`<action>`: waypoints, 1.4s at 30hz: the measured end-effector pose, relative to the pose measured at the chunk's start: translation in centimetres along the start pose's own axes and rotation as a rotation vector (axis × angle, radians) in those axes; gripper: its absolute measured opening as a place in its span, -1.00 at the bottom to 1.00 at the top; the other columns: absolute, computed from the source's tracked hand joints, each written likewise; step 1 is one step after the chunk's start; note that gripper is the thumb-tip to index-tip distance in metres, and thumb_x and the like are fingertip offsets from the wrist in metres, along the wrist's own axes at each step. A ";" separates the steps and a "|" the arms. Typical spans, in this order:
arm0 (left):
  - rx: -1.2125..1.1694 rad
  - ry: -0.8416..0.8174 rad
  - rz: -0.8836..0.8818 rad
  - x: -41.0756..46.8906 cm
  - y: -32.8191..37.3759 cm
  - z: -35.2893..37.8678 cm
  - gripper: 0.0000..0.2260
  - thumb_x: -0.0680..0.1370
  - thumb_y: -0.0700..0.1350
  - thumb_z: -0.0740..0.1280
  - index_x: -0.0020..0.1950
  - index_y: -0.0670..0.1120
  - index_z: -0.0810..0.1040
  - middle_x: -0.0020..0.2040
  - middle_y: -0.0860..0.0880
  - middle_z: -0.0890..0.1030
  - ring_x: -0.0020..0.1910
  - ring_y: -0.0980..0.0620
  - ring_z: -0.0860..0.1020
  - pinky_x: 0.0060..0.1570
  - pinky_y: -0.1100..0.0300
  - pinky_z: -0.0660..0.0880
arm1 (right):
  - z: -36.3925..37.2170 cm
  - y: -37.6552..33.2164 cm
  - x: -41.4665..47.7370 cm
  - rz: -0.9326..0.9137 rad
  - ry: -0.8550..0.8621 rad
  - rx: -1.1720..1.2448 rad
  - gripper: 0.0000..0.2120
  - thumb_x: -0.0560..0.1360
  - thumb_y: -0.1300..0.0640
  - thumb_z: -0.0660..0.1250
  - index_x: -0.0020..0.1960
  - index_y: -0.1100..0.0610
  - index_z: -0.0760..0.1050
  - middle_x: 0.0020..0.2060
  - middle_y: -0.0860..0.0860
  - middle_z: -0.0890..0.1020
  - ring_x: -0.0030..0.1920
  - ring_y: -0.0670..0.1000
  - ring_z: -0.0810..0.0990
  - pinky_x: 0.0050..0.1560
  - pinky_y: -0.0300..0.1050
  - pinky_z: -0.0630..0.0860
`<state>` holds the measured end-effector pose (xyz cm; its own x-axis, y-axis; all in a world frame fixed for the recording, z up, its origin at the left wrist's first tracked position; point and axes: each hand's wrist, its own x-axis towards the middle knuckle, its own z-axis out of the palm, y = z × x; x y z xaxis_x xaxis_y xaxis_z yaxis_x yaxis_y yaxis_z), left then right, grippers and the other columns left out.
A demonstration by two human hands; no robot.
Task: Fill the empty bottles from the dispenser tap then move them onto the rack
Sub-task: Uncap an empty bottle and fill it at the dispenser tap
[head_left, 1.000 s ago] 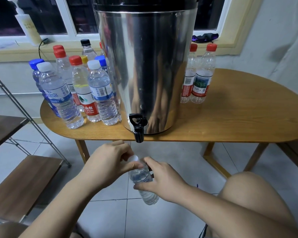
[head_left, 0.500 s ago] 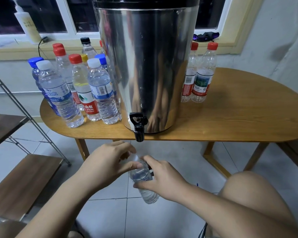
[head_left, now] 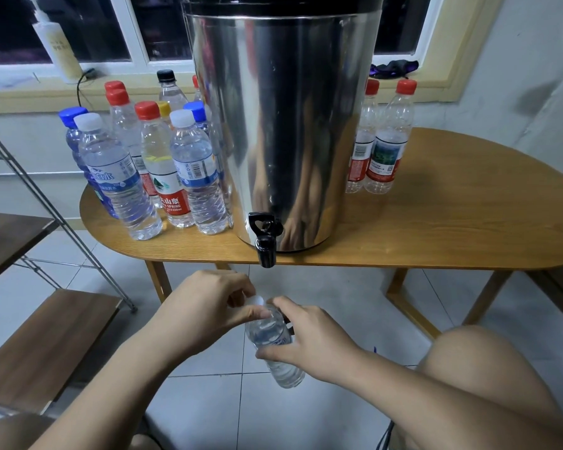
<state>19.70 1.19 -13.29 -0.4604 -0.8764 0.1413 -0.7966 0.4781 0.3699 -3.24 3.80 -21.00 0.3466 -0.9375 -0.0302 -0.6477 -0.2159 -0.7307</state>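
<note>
Labels carry the only readable writing: a red label (head_left: 171,203) in the left group reads "SPRING" under Chinese characters ending 山泉, and a blue label (head_left: 111,178) on the nearest white-capped one shows 白水. The print on the other labels is too small to read.

Ten capped bottles (head_left: 195,177) stand on the wooden table (head_left: 452,222) left of the steel dispenser (head_left: 283,125). Four have red caps (one half hidden behind the drum), two blue, two white, one yellow and one black. Two more bottles with red caps (head_left: 387,147) stand to its right.

One held bottle (head_left: 270,331) is off the table, tilted, below and in front of the black tap (head_left: 265,241) and apart from it, over the tiled floor (head_left: 355,297). The left hand (head_left: 205,310) pinches its white cap (head_left: 257,301) between thumb and fingers. The right hand (head_left: 312,341) is wrapped round its body.

One rack (head_left: 46,336) with wooden shelves stands at the left, near the table. One pump bottle (head_left: 57,43) sits on the windowsill.
</note>
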 end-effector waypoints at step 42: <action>-0.450 0.133 -0.053 -1.8 2.8 2.8 -0.58 0.35 0.06 0.68 0.12 0.14 0.61 -0.01 0.20 0.72 -0.06 0.10 0.68 -0.11 0.16 0.61 | -5.3 -1.9 -2.3 -0.136 0.267 0.367 -0.38 0.41 -0.26 0.64 0.38 -0.17 0.52 0.22 -0.16 0.69 0.24 -0.01 0.68 0.12 0.01 0.70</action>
<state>17.21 4.22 -15.13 -0.3463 -0.9126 0.2173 -0.5551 0.3861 0.7367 -6.33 4.90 -15.94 0.1939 -0.9551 0.2239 -0.3096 -0.2761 -0.9099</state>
